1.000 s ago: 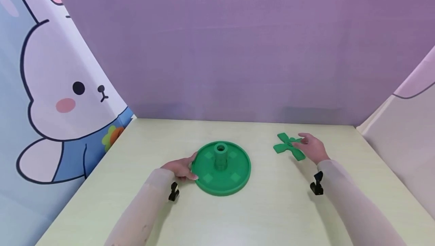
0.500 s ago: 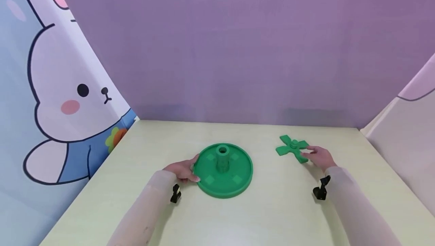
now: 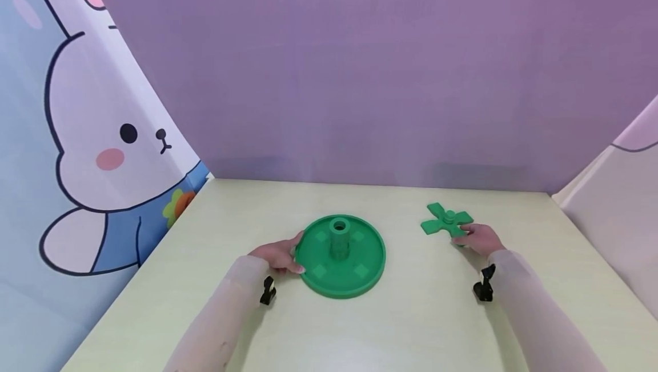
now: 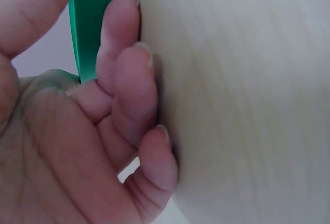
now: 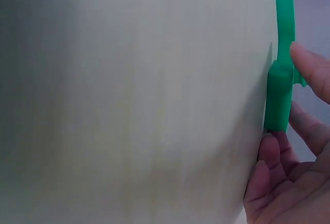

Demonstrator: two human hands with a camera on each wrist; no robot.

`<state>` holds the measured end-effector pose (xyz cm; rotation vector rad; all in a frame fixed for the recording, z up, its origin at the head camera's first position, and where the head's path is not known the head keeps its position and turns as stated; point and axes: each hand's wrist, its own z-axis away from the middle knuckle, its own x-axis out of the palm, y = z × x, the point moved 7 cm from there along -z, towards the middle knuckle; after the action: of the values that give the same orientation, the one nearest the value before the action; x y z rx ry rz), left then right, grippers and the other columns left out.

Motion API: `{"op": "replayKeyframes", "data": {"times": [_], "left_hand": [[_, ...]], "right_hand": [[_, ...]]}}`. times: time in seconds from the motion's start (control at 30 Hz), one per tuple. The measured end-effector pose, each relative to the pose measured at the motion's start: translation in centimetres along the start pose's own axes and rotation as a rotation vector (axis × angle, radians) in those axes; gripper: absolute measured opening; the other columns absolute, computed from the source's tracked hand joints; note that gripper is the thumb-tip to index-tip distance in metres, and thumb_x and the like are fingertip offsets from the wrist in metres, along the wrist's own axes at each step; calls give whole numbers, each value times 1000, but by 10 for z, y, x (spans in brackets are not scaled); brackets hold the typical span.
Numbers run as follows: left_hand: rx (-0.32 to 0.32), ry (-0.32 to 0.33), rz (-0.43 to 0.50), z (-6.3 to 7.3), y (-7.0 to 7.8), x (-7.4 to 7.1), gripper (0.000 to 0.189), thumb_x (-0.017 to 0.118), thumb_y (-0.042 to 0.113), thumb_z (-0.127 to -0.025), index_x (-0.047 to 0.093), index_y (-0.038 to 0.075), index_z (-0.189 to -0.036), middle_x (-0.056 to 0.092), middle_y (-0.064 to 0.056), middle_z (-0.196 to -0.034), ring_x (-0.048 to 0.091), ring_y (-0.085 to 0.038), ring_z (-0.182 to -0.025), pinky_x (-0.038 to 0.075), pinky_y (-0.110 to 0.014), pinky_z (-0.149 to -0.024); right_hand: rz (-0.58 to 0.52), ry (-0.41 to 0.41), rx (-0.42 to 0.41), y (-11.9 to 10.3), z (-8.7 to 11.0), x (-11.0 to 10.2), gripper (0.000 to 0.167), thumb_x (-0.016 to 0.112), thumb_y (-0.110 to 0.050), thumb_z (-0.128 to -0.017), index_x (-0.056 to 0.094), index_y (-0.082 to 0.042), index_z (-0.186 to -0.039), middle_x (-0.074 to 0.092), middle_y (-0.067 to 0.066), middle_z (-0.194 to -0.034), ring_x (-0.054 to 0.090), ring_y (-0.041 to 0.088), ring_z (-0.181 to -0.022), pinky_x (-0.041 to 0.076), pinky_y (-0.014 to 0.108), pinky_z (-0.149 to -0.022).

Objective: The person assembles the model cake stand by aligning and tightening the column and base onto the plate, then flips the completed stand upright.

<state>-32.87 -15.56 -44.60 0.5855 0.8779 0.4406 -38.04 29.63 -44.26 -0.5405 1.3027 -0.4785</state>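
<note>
A round green base [image 3: 324, 280] with a raised rim and a hollow upright post [image 3: 339, 240] at its middle lies on the table. My left hand [image 3: 277, 255] grips its left rim, with thumb and fingers spread along the edge. In the left wrist view, the fingers [image 4: 131, 95] are curled against the tabletop beside the green rim [image 4: 85, 33]. Farther right is a flat green cross-shaped piece [image 3: 448, 218] with four-way blades and a round knob. My right hand [image 3: 480, 239] pinches its near right blade. The right wrist view shows the piece [image 5: 280, 95] edge-on, close to the tabletop.
The pale wooden table [image 3: 354, 338] ends at a purple cloth wall [image 3: 360, 75] behind. A cloth with a printed rabbit [image 3: 103, 132] hangs on the left, and a pale cloth [image 3: 622, 218] on the right.
My right hand has shifted from over the cross piece's middle to its near right blade, leaving the knob in sight. The left hand stays at the base's rim. The view has shifted slightly.
</note>
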Motion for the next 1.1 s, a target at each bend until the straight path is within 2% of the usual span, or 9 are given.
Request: {"op": "replayKeyframes", "data": {"times": [0.37,0.63,0.8,0.93,1.03,1.1], "left_hand": [[6,-3,14,2,3,-1,98,74,16,-85,5,15,-155,42,-20,-134,45,-17,-55,39,-26,-53],[24,8,12,2,6,-2,98,74,15,-85,6,14,-155,42,-20,-134,46,-18,-57,40,-26,-54],[16,11,19,1,5,-4,98,74,16,-85,6,15,-155,40,-20,-136,46,-18,-57,40,-26,-54],[15,14,33,0,5,-4,98,74,15,-85,5,16,-156,40,-20,-136,45,-18,-55,39,-26,-53],[17,17,27,0,6,-4,98,74,14,-85,5,15,-155,40,-21,-136,45,-18,-56,39,-26,-54],[20,13,23,0,6,-3,97,73,14,-86,5,14,-155,40,-21,-136,45,-18,-57,39,-26,-54]], "right_hand": [[114,-4,-25,4,-15,2,72,70,-30,-83,44,19,-129,47,39,-125,44,53,-113,39,57,-93],[111,-16,37,2,-22,-1,69,66,-30,-85,45,18,-130,40,39,-132,37,55,-120,36,59,-97],[130,-11,12,-5,-25,-3,63,69,-27,-79,53,19,-120,48,36,-127,45,52,-114,40,55,-94],[105,6,-25,-9,-25,-2,55,71,-23,-76,58,17,-110,56,32,-115,54,43,-100,44,51,-87],[69,11,-24,-11,-25,-2,50,70,-22,-77,59,15,-109,58,29,-111,54,34,-91,45,47,-82],[55,8,-16,-12,-21,-3,52,69,-22,-79,57,16,-113,57,30,-113,54,32,-91,45,46,-81]]}}
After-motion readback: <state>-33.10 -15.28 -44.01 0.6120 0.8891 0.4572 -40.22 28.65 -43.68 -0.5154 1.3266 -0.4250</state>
